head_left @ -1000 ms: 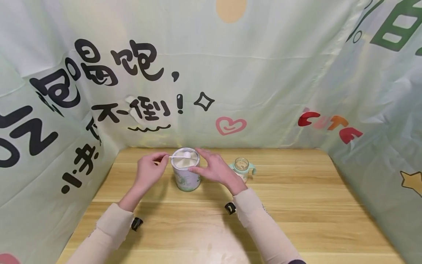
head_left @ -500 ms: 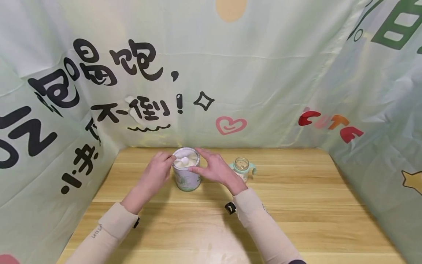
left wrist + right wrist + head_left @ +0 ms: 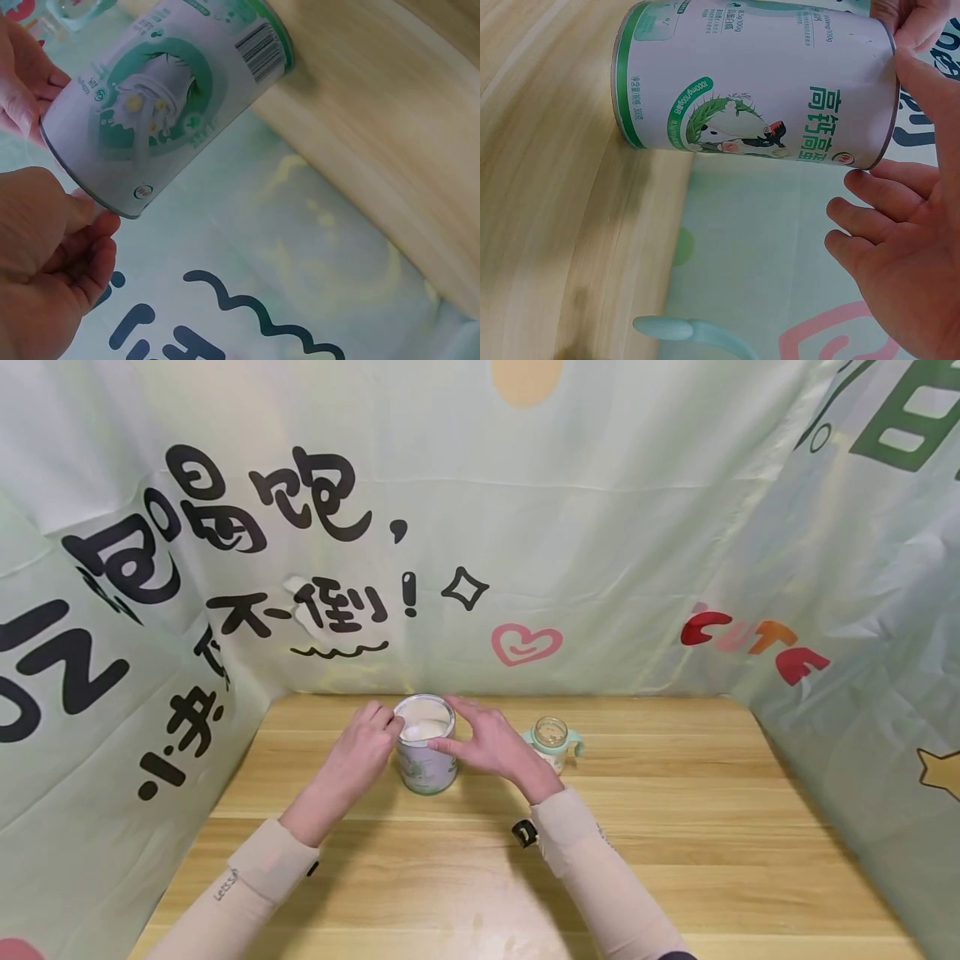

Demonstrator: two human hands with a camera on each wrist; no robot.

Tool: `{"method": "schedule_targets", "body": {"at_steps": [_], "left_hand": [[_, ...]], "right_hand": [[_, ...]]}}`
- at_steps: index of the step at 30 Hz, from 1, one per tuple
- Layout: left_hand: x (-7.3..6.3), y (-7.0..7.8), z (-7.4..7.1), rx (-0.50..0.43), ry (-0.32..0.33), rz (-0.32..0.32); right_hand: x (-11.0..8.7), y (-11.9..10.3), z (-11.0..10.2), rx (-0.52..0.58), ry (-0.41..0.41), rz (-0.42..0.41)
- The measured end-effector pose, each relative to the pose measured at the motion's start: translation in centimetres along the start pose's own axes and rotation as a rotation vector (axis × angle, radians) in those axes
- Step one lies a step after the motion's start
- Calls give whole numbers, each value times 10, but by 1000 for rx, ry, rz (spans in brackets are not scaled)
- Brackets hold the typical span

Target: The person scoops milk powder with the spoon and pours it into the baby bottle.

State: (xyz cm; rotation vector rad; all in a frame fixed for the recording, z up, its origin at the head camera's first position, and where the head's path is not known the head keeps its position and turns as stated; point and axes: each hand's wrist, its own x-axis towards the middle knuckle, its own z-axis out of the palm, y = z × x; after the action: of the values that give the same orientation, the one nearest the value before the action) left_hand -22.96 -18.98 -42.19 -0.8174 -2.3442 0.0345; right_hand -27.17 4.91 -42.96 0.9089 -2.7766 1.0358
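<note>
The left hand's (image 3: 367, 739) fingers were pinched together on a scoop (image 3: 414, 728) at the can's (image 3: 426, 768) left rim. The can stood upright between the hands; only the head view showed its pale powder (image 3: 427, 708). The left wrist view showed a barcode (image 3: 260, 52), the right wrist view a printed cow (image 3: 739, 127). The right hand (image 3: 491, 743) gripped the rim, thumb and fingers apart. Further right stood an uncapped bottle (image 3: 551, 737), partly blocked by the right wrist. The wood-grain tabletop (image 3: 712, 827) met cloth walls (image 3: 600, 568) bearing black lettering (image 3: 326, 606), a pink heart (image 3: 527, 665) and, rightmost, a star (image 3: 939, 772).
</note>
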Motion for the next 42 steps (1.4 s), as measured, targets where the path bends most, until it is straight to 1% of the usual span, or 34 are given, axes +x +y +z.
{"method": "schedule_targets", "body": {"at_steps": [2,5,13,16,20,28,32,36,42], "left_hand": [[1,1,0,-17,-6,-11],[2,3,-2,-74,-22,-44],[9,9,-10,-264,-80,-188],[10,10,-13,-331,-97,-226],[13,11,-15,-396,-116,-261],[16,11,-17,-435,-145,-286],[16,11,-17,-438,-144,-292],[16,11,-15,-409,-125,-299],[14,10,-12,-366,-109,-347]], "right_hand": [[0,1,0,2,1,-5],[1,1,1,1,6,-15],[0,1,1,-1,11,-18],[0,1,2,1,12,-17],[0,1,2,4,7,-9],[-1,0,2,0,5,-9],[-1,0,2,-2,9,-16],[-1,1,2,-1,11,-19],[-2,1,2,17,4,-20]]}}
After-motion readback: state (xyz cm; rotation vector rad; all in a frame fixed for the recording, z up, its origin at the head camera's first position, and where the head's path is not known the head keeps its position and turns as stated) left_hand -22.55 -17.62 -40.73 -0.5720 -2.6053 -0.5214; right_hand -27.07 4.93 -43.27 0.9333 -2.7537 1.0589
